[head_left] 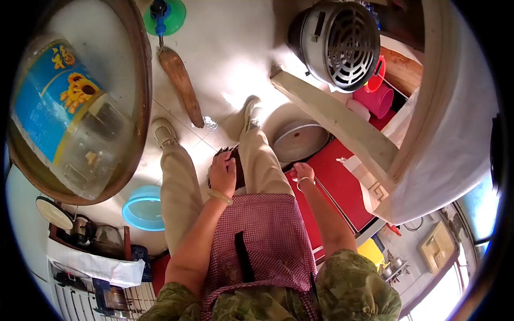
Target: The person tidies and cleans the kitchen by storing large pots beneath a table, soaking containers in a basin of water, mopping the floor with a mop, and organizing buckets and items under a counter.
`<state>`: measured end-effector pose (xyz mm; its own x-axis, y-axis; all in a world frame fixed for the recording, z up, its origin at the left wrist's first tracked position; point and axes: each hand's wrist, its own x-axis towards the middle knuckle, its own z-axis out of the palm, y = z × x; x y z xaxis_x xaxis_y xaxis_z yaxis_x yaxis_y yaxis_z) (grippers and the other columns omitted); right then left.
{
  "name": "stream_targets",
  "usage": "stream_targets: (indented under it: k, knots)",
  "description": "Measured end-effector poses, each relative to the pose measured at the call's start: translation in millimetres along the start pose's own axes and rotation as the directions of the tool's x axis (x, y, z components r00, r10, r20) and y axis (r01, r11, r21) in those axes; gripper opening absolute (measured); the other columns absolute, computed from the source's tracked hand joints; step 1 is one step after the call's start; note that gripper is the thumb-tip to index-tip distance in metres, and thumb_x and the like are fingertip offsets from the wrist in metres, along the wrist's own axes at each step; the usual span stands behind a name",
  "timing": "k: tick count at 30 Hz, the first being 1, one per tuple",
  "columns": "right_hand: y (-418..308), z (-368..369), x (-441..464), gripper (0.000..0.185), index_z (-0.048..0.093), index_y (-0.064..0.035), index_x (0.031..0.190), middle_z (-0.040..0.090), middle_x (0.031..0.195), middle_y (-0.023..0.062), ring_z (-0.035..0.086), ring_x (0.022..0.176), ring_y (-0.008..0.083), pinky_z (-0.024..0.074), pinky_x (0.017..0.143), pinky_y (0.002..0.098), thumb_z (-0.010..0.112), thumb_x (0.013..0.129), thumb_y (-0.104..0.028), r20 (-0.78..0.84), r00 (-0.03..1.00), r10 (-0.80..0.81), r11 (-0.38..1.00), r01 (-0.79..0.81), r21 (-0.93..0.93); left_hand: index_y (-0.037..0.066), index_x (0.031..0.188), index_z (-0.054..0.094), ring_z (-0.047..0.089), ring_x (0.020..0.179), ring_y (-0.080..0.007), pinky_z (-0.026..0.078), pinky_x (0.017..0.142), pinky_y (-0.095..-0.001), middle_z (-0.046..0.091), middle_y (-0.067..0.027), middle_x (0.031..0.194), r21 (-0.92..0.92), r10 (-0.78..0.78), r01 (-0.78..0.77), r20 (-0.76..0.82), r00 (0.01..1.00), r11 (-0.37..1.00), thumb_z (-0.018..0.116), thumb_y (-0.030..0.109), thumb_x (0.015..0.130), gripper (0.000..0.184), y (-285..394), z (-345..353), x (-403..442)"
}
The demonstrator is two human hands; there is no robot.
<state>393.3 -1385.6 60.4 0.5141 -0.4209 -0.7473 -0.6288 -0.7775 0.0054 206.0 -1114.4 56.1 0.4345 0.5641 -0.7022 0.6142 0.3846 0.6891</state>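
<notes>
My left hand (222,171), with a pale bangle at its wrist, has its fingers curled over a dark brown, rough-edged object (236,170) low between my legs. What this object is cannot be made out. To the right, my right hand (302,172) is closed beside my knee, with a bracelet at the wrist and nothing visible in its fingers. A checkered apron (262,224) covers my lap. Beyond my feet, a long brown wooden piece (180,83) lies on the tiles, its far end near a blue fitting (160,18) on a green disc (174,16).
A round table (143,107) at the left bears a large plastic bottle (69,112). A light blue basin (143,207) stands below it. On the right are a metal basin (300,140), a wooden beam (332,115), a round vented appliance (337,45) and a red surface (337,187).
</notes>
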Motion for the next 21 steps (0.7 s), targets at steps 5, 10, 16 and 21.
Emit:
stream_targets:
  k: [5, 10, 16, 21]
  knots:
    - [33.7, -0.2, 78.4, 0.021, 0.059, -0.0048, 0.094, 0.061, 0.074, 0.0067, 0.060, 0.059, 0.0167, 0.0478, 0.044, 0.0300, 0.060, 0.086, -0.024, -0.039, 0.995, 0.087, 0.991, -0.082, 0.106, -0.002, 0.107, 0.055, 0.063, 0.084, -0.0260, 0.050, 0.076, -0.0343, 0.058, -0.0161, 0.098, -0.097, -0.003, 0.005, 0.017, 1.000, 0.995, 0.054, 0.006, 0.087, 0.022, 17.9, 14.5, -12.5]
    - [41.2, 33.9, 243.6, 0.046, 0.058, -0.0044, 0.106, 0.063, 0.087, 0.0098, 0.060, 0.070, 0.0185, 0.0491, 0.055, 0.0334, 0.068, 0.079, -0.040, -0.083, 0.996, -0.026, 0.960, 0.002, -0.280, -0.002, 0.107, 0.055, 0.063, 0.085, -0.0263, 0.051, 0.075, -0.0335, 0.057, -0.0166, 0.098, -0.098, -0.044, 0.049, 0.050, 0.998, 0.994, 0.055, 0.006, 0.086, 0.022, 7.8, 33.5, -28.5]
    - [3.1, 87.6, 294.1, 0.073, 0.050, 0.0025, 0.122, 0.061, 0.108, 0.0136, 0.061, 0.087, 0.0250, 0.0480, 0.070, 0.0431, 0.071, 0.074, -0.048, -0.230, 0.971, 0.061, 0.994, -0.079, -0.071, 0.000, 0.106, 0.056, 0.063, 0.085, -0.0263, 0.051, 0.074, -0.0337, 0.058, -0.0155, 0.098, -0.038, -0.044, 0.047, 0.068, 0.997, 0.998, 0.057, 0.004, 0.085, 0.022, 2.6, 43.2, -39.9]
    - [-3.8, 89.4, 314.9, 0.063, 0.052, -0.0072, 0.119, 0.059, 0.099, 0.0099, 0.062, 0.082, 0.0271, 0.0454, 0.059, 0.0438, 0.071, 0.075, -0.048, -0.032, 0.982, 0.189, 0.981, -0.187, 0.052, 0.000, 0.107, 0.055, 0.063, 0.085, -0.0268, 0.051, 0.074, -0.0347, 0.059, -0.0149, 0.097, -0.022, -0.046, 0.048, 0.067, 0.997, 0.999, 0.057, 0.006, 0.085, 0.023, -7.9, 49.3, -47.4]
